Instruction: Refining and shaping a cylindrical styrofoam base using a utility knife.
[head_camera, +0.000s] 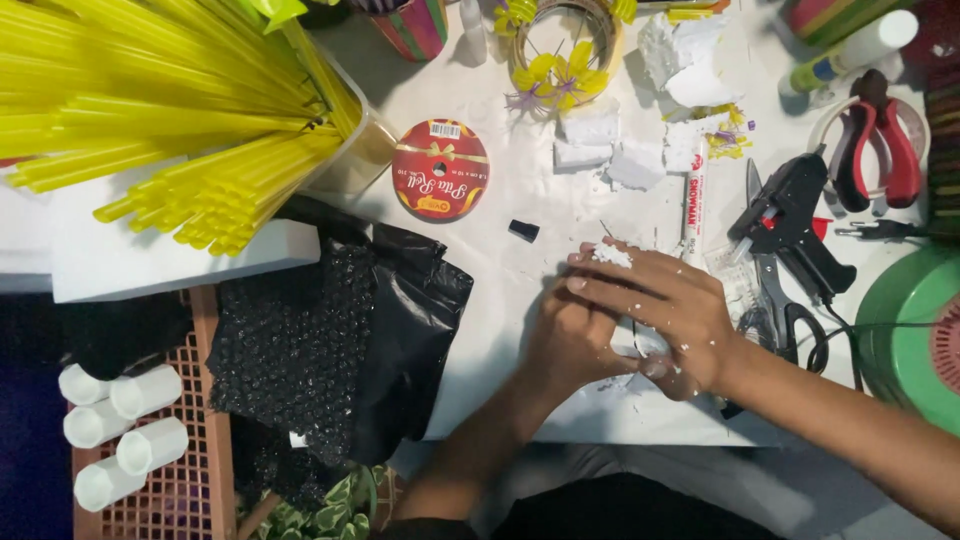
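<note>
1. Both hands meet at abt 5 o'clock of the table (500, 290), white top, seen from above; right hand (665, 315) lies across the left hand (572, 335), the two touching.
2. Right hand: fingers (610, 285) stretched out towards 9 o'clock, not clenched; a white foam bit (611, 255) sits on the top finger's tip; white crumbs stuck to the knuckles.
3. Left hand: mostly under the right; fingers hidden, so can't tell if curled or loose; a white foam piece (640, 342) shows between the two palms, touching both; who grips it, can't tell.
4. At 3 o'clock of the hands, just beside the right wrist: black glue gun (790, 215), nozzle twds 9; scissors (785, 310) below it, handles near the wrist; a white marker (694, 200) upright along 12–6 just above the fingers.
5. At 1–2 o'clock, far edge: red-handled pliers (880, 150); a glue stick (850, 50); green round thing (915, 320) at 3, cut off by the frame.
6. At 12 o'clock: torn white foam scraps (640, 160); yellow flowers on a ring (560, 70) beyond them.
7. At 10–11 o'clock: red ribbon spool (440, 170), flat; a small black cap (523, 231) between spool & hands; yellow straws (180, 130) fanned out of a clear tub.
8. At 9 o'clock: black bag (410, 310) w/ black bubble wrap (295, 340); white tubes (125, 430) on a brown crate at 8.
</note>
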